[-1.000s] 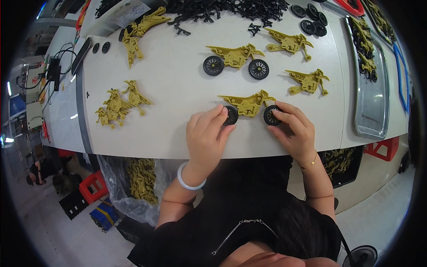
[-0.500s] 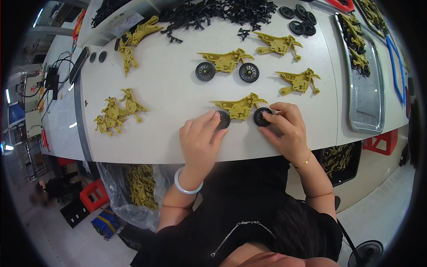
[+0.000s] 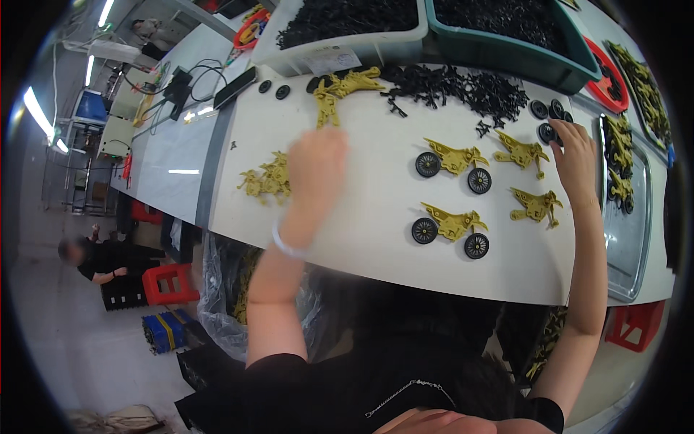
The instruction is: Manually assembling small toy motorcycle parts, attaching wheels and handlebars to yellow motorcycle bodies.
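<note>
My right hand (image 3: 576, 155) reaches to the far right of the table, its thumb and fingertips closed at the edge of a black toy wheel (image 3: 546, 134). My left hand (image 3: 318, 170) is smeared by motion over the left of the table, between yellow-green plastic motorbike body parts (image 3: 264, 177) and another pile (image 3: 347, 83) farther back; its fingers cannot be made out. Mid-table lie two toy motorbike bodies, the far one (image 3: 454, 158) and the near one (image 3: 452, 223), each with two black spoked wheels. Beside them are two bodies without wheels, one far (image 3: 520, 153), one near (image 3: 536, 207).
Small black parts (image 3: 463, 90) are heaped at the back, before a white bin (image 3: 347, 43) and a green bin (image 3: 513, 61). A metal tray (image 3: 625, 260) with motorbikes stands at right. Red stools (image 3: 170, 283) and a plastic bag (image 3: 224, 318) are below the table; another person (image 3: 108, 260) sits at left.
Both hands have left the near motorbike, whose two wheels now lie at its body. My right hand went to the far-right wheels, my left hand toward the left piles. The view has shifted.
</note>
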